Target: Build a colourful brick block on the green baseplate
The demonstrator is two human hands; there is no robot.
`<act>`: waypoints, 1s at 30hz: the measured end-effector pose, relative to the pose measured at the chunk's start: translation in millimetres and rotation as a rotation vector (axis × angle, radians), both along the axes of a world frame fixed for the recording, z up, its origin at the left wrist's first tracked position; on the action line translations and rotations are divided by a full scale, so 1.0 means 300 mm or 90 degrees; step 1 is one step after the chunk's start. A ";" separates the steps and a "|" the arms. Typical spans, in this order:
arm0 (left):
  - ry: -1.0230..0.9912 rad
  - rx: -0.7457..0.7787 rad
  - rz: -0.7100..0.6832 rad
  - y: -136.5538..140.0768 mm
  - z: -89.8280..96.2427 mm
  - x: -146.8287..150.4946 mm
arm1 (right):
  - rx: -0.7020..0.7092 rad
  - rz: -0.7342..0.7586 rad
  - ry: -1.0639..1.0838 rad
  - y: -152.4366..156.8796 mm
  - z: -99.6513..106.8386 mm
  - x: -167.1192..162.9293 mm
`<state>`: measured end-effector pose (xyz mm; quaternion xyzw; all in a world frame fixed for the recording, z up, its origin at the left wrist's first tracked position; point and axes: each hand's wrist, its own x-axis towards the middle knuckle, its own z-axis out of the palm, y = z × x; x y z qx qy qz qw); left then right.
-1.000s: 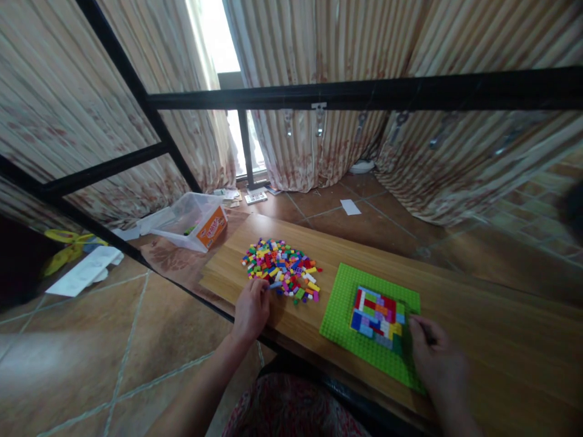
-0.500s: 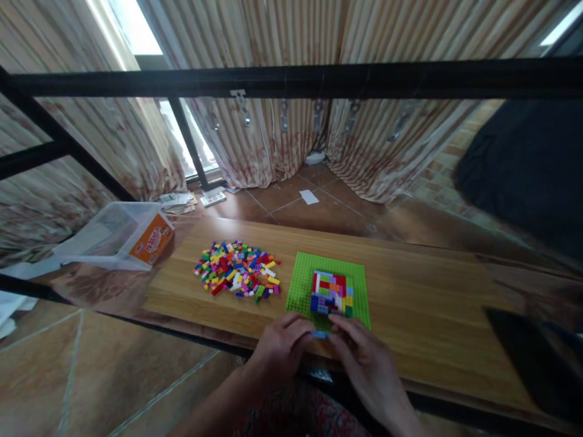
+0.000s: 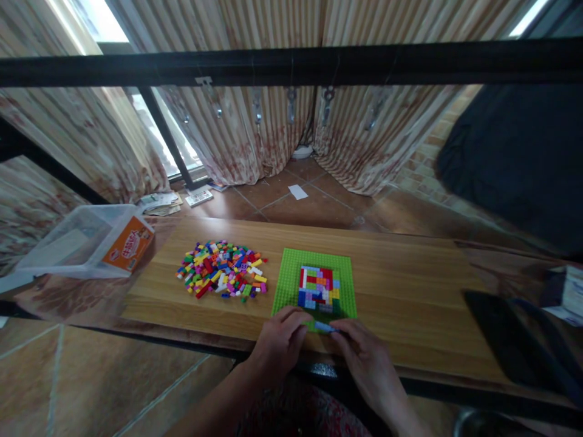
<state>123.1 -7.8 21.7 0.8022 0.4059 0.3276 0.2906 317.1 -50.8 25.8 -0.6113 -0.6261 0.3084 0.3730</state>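
Observation:
A light blue toy brick (image 3: 323, 326) is held over the near edge of the green baseplate (image 3: 283, 273). The thumb and fingers of my right hand (image 3: 367, 349) pinch its right end. My left hand (image 3: 279, 341) has its fingers closed just left of the brick, by the plate's front edge; whether anything small is in them is hidden. On the plate, a block of joined multicoloured bricks (image 3: 319, 285) shows red, white, blue, yellow, lilac and orange pieces.
Left of the plate lies a heap of loose bricks (image 3: 223, 267) on the wooden board (image 3: 401, 285). A clear plastic bin (image 3: 82, 233) with an orange label stands at the left. A dark flat object (image 3: 505, 340) lies at the right end. A black bar (image 3: 273, 68) crosses beyond the board.
The light blue brick earlier spanned both hands' fingertips; now a small gap separates it from my left fingers. The head view has turned slightly right.

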 end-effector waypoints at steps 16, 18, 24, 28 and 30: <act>0.026 0.026 0.092 0.046 -0.063 -0.027 | 0.129 -0.189 -0.178 0.058 -0.032 -0.047; 0.026 0.024 0.089 0.045 -0.064 -0.029 | 0.139 -0.212 -0.190 0.060 -0.038 -0.049; 0.024 0.012 0.081 0.042 -0.065 -0.029 | 0.165 -0.248 -0.206 0.073 -0.056 -0.042; 0.020 0.010 0.077 0.040 -0.067 -0.027 | 0.170 -0.235 -0.220 0.085 -0.073 -0.066; 0.019 0.010 0.072 0.039 -0.066 -0.027 | 0.171 -0.234 -0.236 0.092 -0.082 -0.080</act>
